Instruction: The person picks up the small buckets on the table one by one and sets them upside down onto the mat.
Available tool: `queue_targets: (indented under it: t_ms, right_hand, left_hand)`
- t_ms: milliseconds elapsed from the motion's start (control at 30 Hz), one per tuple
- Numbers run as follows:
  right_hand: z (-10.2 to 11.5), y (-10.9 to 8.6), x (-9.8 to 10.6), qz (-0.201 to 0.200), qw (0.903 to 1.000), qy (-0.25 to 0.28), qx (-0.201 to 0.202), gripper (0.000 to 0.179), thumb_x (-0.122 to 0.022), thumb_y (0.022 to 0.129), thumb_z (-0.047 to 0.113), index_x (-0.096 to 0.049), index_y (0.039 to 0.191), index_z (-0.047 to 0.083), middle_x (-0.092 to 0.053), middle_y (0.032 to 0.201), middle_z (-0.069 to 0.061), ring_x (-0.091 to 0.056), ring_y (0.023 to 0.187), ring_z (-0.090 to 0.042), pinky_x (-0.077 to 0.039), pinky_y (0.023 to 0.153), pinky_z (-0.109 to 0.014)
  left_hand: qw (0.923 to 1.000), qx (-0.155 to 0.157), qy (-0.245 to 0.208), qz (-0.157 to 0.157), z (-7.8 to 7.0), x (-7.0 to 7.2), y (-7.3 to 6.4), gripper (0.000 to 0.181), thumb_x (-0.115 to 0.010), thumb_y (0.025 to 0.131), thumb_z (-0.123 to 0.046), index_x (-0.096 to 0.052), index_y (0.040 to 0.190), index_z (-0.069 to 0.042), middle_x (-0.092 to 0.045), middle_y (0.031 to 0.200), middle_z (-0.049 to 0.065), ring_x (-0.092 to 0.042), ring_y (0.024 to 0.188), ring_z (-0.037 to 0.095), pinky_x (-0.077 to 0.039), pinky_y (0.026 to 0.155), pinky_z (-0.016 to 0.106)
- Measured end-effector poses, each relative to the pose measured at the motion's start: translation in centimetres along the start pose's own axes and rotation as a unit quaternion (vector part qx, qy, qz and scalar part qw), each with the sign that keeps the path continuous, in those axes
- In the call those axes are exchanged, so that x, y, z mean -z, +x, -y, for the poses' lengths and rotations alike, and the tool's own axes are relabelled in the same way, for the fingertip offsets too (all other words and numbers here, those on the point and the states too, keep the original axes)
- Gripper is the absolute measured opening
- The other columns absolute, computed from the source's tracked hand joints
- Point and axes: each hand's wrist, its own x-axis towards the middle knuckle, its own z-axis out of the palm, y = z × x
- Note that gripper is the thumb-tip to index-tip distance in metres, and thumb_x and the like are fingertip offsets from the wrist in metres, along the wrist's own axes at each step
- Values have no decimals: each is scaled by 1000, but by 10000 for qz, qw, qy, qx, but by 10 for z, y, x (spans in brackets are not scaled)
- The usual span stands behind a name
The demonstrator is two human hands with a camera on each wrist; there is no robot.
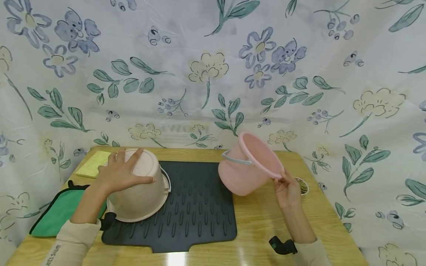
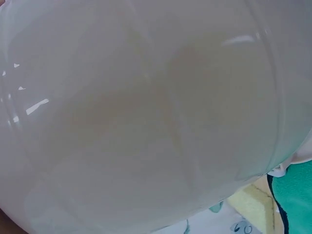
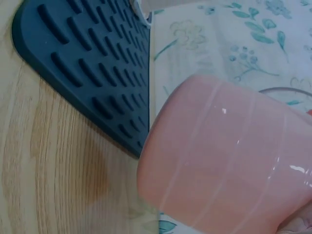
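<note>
Curtained-off, homelike tabletop setting: floral sheeting [image 1: 186, 44] around a wooden table [image 1: 259, 225], ridged mat [image 1: 199, 199].

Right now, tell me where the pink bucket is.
In the head view, the pink bucket is right of centre, tilted, its rim held by the right fingers, beside the dark mat.

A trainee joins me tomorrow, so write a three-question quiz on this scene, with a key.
1. The pale bucket under the left hand is: A) upright B) upside down C) lying on its side.
2. True or false: the right hand holds the pink bucket near its rim.
3. Fill in: in the head view, the green cloth lies to the ____ of the dark mat.

Key: 1. B; 2. True; 3. left
</note>
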Motion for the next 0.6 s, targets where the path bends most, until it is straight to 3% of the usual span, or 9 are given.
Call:
queue_targets:
  t_ms: [200,600]
  right_hand:
    - [-4,-8,-2,-185,9995,259,-92,23,-36,104,-1,-59,103,-4,-68,75,-16,-70,63,-25,-57,57,-23]
    - [-13,-19,4,20,9956,842,-402,37,-31,106,1,-64,95,-11,-69,79,-22,-70,68,-30,-58,59,-24]
  left_hand:
    - [10000,5,-3,-2,0,0,0,121,-59,71,-85,-14,160,-16,-9,154,41,-14,135,66,-26,85,85]
    - [10000,23,-24,-48,1,0,0,122,-60,70,-85,-14,160,-16,-9,153,41,-13,136,65,-24,84,85]
